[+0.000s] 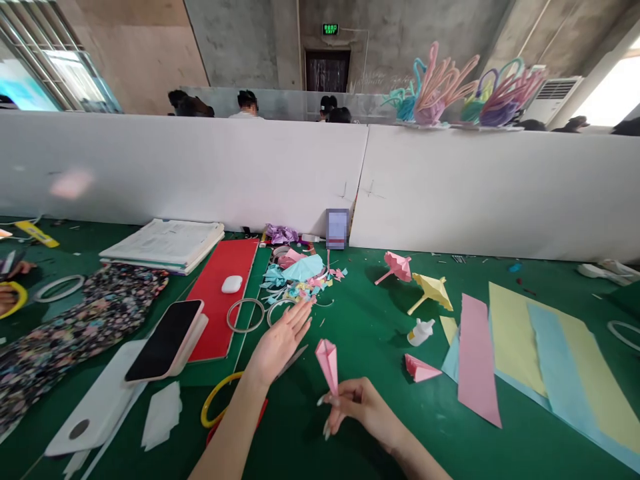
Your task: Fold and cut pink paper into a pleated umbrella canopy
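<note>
Pinched between the thumb and fingers of my right hand (357,408) is a narrow folded pink paper piece (327,361), wider at its top end. My left hand (281,339) is stretched out flat with nothing in it, just in front of a heap of paper scraps (303,268). Beneath the left forearm lie scissors with yellow and red handles (207,407), partly hidden. To the right of my hands are another folded pink paper piece (421,369), a small white glue bottle (421,331), a pink paper umbrella (397,267) and a yellow paper umbrella (431,291).
Coloured paper sheets (479,360) lie at right. On the left are a phone (165,340), a red folder (213,287) with a white earbud case (231,285), a book stack (163,241) and floral cloth (120,300). A white partition (225,167) edges the table; another person's hand (7,298) holds a yellow ring.
</note>
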Demonstrator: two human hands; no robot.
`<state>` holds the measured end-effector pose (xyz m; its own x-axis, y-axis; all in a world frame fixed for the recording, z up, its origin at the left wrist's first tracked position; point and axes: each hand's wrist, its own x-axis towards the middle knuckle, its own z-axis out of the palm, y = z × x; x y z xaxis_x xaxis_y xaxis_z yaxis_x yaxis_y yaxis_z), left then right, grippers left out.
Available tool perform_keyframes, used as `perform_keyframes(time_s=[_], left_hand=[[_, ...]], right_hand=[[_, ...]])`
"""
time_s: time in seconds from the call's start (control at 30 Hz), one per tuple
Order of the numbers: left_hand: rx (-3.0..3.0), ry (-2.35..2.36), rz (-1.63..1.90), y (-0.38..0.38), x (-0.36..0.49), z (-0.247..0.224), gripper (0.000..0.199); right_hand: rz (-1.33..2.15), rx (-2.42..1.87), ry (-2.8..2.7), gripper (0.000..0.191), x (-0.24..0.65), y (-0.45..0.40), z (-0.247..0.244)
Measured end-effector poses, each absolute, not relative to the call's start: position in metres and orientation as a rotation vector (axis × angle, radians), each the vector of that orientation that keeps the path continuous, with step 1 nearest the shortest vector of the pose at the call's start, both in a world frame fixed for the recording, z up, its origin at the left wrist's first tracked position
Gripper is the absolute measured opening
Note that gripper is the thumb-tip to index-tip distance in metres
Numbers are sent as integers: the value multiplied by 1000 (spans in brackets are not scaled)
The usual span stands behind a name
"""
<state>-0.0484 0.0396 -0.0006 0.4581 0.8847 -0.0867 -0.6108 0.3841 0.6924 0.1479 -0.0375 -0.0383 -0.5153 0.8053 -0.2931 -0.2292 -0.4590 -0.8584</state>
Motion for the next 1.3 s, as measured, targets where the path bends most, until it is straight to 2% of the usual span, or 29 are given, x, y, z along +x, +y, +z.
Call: perform_keyframes(time_s=[0.13, 0.3, 0.6, 0.8, 0.87, 1.0, 1.1, 1.3], left_hand=[[751, 563, 805, 21, -16, -4, 45], [830, 605, 545, -1, 14, -11, 43], [770, 457, 627, 17, -15, -3, 39], [676, 411, 1012, 38, -49, 3, 46], [707, 453, 977, 35, -43, 1, 50], [792, 543, 677, 14, -11, -6, 59], [830, 651, 521, 3, 6, -10, 44], [725, 644, 633, 5, 6, -12, 34]], right_hand=[[1843, -929, -1026, 35, 158, -29, -34], [1879, -872, -1077, 36, 157, -26, -37], [1974, -893, -1071, 37, 153, -34, -34], [2020, -903, -1047, 38, 149, -36, -34], [1921, -918, -1012, 38, 152, -33, -31], [1858, -903, -1027, 36, 158, -29, -27], [1943, -907, -1044, 39, 157, -29, -30], [1968, -967, -1014, 40, 151, -30, -38]])
